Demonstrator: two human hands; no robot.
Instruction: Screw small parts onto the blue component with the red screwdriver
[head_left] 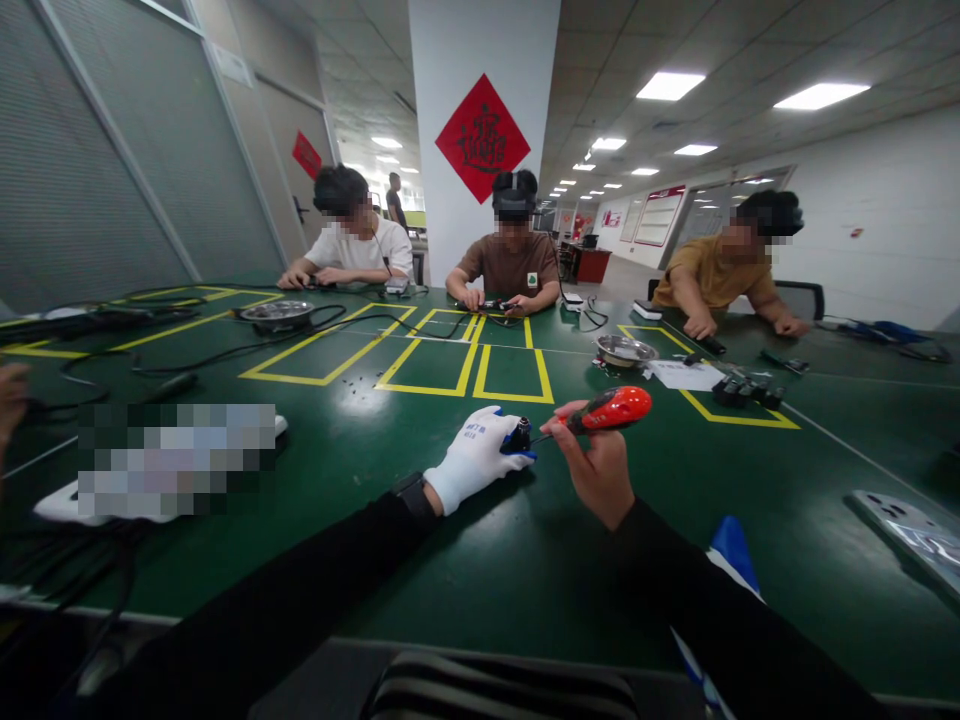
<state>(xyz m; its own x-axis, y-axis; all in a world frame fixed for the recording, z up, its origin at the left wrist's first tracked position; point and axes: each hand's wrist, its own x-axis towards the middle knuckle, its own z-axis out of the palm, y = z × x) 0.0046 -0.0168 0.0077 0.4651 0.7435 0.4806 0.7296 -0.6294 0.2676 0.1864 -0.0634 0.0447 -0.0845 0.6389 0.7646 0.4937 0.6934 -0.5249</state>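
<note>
My left hand (pixel 480 450), in a white and blue work glove, is closed around a small black part (pixel 519 435) just above the green table. In my bare right hand (pixel 598 465) is a screwdriver (pixel 611 408) with a red and black handle. Its shaft points left toward the black part, and the tip is close to it or touching; I cannot tell which. My fingers partly cover the handle and the far side of the black part is hidden by the glove.
Metal bowls (pixel 626 349) stand on the green table (pixel 420 580). Several black parts (pixel 746 388) lie by a white paper (pixel 686 374). A blue and white glove (pixel 733 553) rests by my right forearm. Across the table sit three people, and cables run along the left.
</note>
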